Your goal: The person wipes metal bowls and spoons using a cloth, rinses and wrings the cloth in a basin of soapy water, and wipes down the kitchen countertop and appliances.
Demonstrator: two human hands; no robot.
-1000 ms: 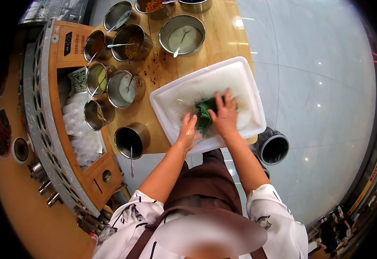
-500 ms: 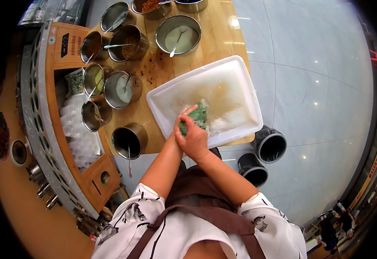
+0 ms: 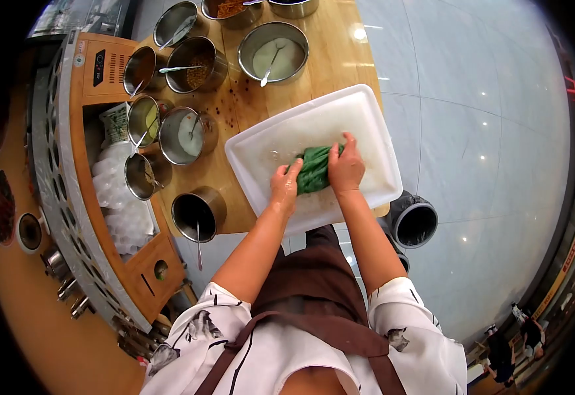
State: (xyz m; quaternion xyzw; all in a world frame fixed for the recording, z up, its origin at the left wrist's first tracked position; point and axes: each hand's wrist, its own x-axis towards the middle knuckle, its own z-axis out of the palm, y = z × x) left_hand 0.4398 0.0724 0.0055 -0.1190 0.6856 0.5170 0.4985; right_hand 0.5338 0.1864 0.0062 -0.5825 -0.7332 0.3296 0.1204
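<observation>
Here, green bundle (image 3: 314,171) btwn L hand (image 3: 284,185) & R hand (image 3: 347,170), both part-closed on it.

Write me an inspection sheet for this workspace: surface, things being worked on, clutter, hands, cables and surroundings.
Surface: wooden table, glossy, dark specks scattered between the pots and the tray.
Job's things: wet-looking green bundle in a white tray; its material is unclear.
Clutter: metal pots, many with spoons standing in them, crowd one side.
Hands: left hand and right hand, bare, gripping opposite sides of the bundle.
Cables: nothing seen.
Surroundings: tiled floor, lined bin beside the table, people in the distance.
</observation>
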